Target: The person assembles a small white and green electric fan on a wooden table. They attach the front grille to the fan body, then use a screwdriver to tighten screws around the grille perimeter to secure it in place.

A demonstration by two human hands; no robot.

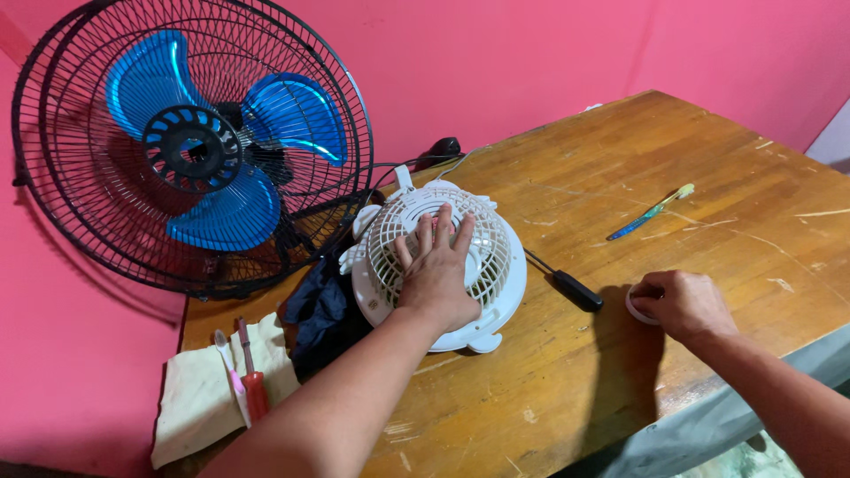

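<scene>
Pink walls back a wooden worktop (620, 177). At centre, the left hand (436, 274) lies flat, fingers spread, steadying a white fan grille (496, 257); at four o'clock, the right hand (683, 305) curls around a small white ring (634, 305).

Looking like home room serving as makeshift fan-repair spot: pink painted walls (496, 62) enclosing worn wooden table (620, 177), black-caged fan (190, 146) standing far left, screwdrivers (red-handled (252, 381), black-handled (567, 283)) lying about, cloth (199, 389) sitting near left.
</scene>
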